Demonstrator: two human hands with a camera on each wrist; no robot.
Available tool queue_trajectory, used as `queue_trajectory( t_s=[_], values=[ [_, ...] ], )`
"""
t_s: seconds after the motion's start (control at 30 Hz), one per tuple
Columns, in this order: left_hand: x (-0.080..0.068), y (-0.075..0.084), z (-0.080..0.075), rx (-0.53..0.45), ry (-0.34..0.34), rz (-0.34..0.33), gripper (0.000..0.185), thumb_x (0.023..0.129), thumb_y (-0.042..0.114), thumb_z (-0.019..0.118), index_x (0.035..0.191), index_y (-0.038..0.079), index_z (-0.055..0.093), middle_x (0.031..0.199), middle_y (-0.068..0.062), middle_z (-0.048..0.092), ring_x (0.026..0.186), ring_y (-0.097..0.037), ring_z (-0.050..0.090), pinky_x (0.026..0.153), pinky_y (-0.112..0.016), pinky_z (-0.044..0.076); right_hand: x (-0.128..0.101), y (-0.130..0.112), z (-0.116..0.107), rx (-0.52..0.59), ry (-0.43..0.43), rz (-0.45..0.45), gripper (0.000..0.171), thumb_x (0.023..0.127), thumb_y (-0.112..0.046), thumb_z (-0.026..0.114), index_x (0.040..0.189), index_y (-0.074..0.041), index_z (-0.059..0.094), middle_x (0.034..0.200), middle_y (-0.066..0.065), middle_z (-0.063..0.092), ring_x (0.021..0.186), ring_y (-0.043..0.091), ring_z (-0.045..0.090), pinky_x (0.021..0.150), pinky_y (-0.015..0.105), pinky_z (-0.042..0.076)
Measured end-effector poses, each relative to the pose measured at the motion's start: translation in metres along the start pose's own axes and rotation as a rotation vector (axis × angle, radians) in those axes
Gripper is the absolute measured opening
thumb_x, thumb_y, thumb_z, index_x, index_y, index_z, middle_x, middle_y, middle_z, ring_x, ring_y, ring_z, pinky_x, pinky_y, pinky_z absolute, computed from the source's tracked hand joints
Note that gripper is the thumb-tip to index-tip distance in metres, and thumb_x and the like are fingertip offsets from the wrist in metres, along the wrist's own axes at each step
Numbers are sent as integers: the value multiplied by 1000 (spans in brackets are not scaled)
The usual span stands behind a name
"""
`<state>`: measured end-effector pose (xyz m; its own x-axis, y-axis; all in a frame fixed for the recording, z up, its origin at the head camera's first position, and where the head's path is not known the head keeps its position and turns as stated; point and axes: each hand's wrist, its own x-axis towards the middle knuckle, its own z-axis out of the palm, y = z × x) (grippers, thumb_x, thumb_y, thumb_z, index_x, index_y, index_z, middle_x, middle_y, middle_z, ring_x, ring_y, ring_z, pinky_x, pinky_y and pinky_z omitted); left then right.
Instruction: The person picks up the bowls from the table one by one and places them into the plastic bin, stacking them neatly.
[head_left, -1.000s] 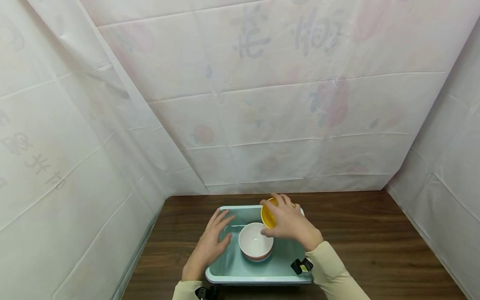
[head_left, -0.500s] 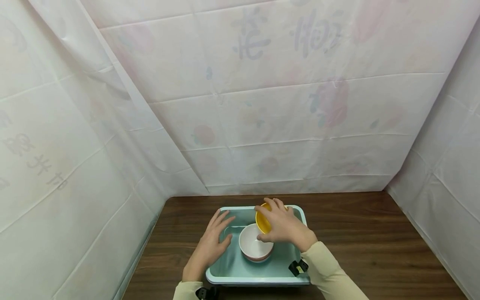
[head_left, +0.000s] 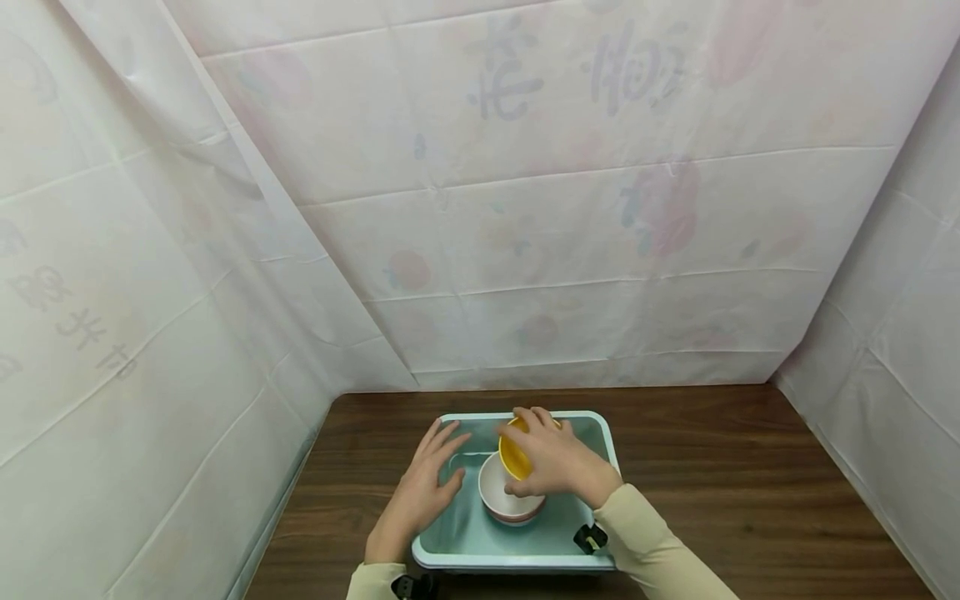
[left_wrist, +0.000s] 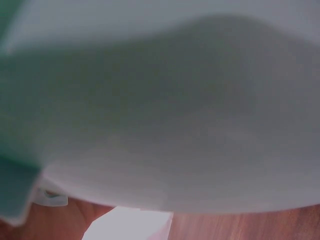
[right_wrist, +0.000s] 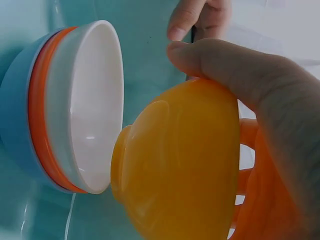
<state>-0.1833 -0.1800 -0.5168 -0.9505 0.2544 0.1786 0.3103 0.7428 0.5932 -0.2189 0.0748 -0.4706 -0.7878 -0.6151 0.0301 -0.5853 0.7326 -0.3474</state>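
Yellow and glossy, the bowl (head_left: pixel 513 454), tilted just over the white top bowl (head_left: pixel 504 493) of the stack in the teal tray (head_left: pixel 585 550), looked light, rigid and slippery (best held by rim and foot, as the right hand (head_left: pixel 555 462) gripped it), while the left hand (head_left: pixel 420 492) lay flat and relaxed on the tray, whose near wall blurred out the left wrist view.

Stacked bowls (head_left: pixel 510 496) in tub (head_left: pixel 480 533)
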Motion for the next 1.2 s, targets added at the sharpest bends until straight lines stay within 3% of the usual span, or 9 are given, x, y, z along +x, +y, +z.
queue_trajectory(
  t_s=[0.23,0.5,0.77,1.2],
  values=[
    [0,1,0,-3,1,9,54,97,17,72,148,17,57,166,-1,37,159,-35,16,118,-64,33,0,-2,5,-55,22,-36,77,81,-51,80,149,-25,54,159,14,39,145,41,36,97,71,43],
    [-1,2,0,-8,-5,-8,53,97,18,72,148,21,57,166,1,36,161,-29,13,118,-64,34,2,-5,8,-78,43,-129,73,80,-50,80,146,-29,55,153,11,45,136,33,42,91,63,46],
    [0,0,0,-4,-2,4,53,97,17,72,148,19,57,166,1,36,160,-31,14,117,-65,35,3,-7,13,-107,1,-184,71,82,-55,78,145,-32,56,154,10,45,135,31,44,88,57,49],
    [0,0,-1,-11,-13,1,54,98,18,71,149,20,56,167,1,35,161,-30,12,117,-65,35,13,-7,23,-130,-139,-153,76,82,-59,77,150,-37,51,156,8,44,137,31,43,95,66,49]
  ],
)
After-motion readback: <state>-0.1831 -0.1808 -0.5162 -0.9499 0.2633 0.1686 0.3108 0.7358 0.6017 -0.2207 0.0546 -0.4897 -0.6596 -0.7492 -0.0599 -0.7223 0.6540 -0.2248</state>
